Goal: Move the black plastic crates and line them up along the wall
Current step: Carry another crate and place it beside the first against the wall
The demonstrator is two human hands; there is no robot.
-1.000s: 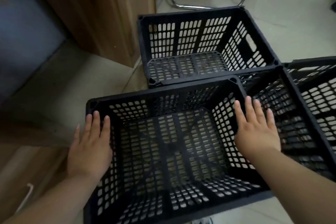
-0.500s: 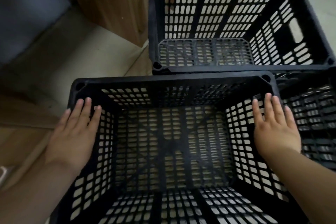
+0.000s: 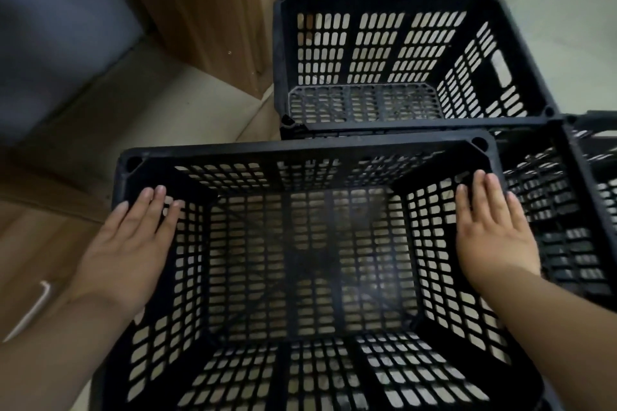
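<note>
Nearest and filling the lower view, a black perforated plastic crate [image 3: 300,260], far rim just beside a second black slotted plastic crate [image 3: 400,53] standing by the brown wooden cabinet panel [image 3: 213,3], with a third black plastic crate [image 3: 561,217] close on the right. Flat on the near crate's left wall, left hand [image 3: 130,243], fingers straight, grip released, grasping nothing. Same on the right wall: right hand [image 3: 490,230], open-palmed, grip released.
</note>
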